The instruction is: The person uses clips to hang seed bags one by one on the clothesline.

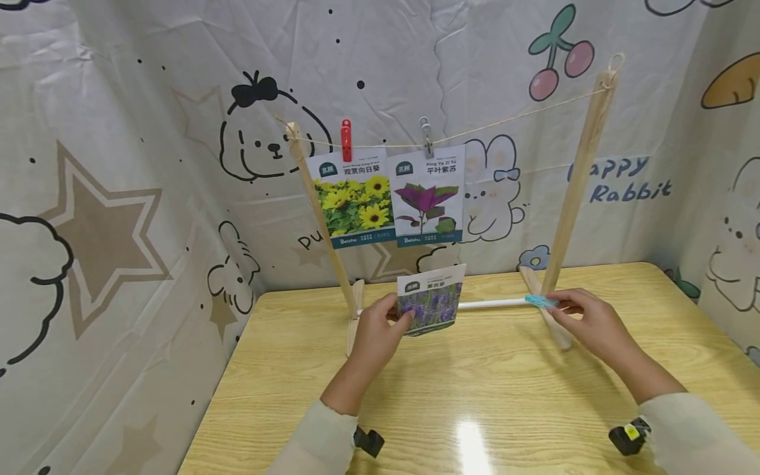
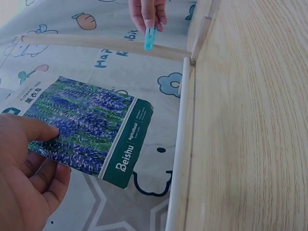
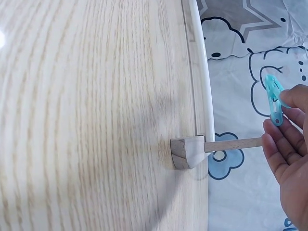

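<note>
My left hand [image 1: 384, 330] pinches a lavender seed packet [image 1: 432, 302] by its left edge, thumb on the printed front. In the left wrist view the packet [image 2: 91, 125] shows purple flowers and a green "Beishu" band. A turquoise clothespin [image 1: 539, 301] is held between the thumb and fingers of my right hand [image 1: 590, 323], near the right post. Above, a sunflower seed packet [image 1: 356, 204] hangs from a string [image 1: 510, 120] by a red clothespin [image 1: 347, 140]. Beside it a purple-leaf seed packet [image 1: 426, 204] hangs by a grey clothespin [image 1: 426, 137].
The string runs between a left wooden post [image 1: 323, 218] and a taller right wooden post [image 1: 578, 185], both on wooden feet. A white rod [image 1: 493, 303] joins them low down. They stand on a wood-grain table [image 1: 415, 409] before a cartoon-printed cloth [image 1: 392, 72].
</note>
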Demonstrator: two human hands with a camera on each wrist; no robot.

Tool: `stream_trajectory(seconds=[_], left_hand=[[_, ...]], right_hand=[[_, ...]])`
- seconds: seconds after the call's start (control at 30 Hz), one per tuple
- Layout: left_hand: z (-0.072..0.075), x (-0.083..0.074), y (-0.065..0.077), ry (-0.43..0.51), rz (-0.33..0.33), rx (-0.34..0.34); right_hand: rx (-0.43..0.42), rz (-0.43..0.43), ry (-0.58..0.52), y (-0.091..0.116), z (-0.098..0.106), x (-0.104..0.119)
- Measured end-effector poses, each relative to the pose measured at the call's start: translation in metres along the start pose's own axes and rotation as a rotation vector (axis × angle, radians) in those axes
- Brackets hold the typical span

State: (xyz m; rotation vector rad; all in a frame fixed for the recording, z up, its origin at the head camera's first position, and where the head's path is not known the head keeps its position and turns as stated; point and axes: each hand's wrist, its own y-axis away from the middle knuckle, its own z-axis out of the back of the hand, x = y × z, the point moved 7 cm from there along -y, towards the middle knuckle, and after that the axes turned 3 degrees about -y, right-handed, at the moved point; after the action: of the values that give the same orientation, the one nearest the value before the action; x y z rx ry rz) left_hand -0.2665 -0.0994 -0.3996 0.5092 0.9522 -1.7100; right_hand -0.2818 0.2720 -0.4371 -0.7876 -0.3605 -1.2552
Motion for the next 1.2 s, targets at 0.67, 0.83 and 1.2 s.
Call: stream_trajectory(seconds=[0.67, 0.83, 1.2], left_hand=[[0.0, -0.006, -0.005, 0.028, 0.018, 0.003], [0.001, -0.009, -0.007, 0.032, 0.012, 0.012], [0.004, -0.011, -0.013, 0.029, -0.001, 0.002]], right_hand=[[-0.025, 0.033, 0.01, -0.005, 0.007, 0.005], [-0.03, 0.029, 0.007, -0.008, 0.01, 0.007], [-0.004, 0.0, 0.015, -0.011, 0.011, 0.011]])
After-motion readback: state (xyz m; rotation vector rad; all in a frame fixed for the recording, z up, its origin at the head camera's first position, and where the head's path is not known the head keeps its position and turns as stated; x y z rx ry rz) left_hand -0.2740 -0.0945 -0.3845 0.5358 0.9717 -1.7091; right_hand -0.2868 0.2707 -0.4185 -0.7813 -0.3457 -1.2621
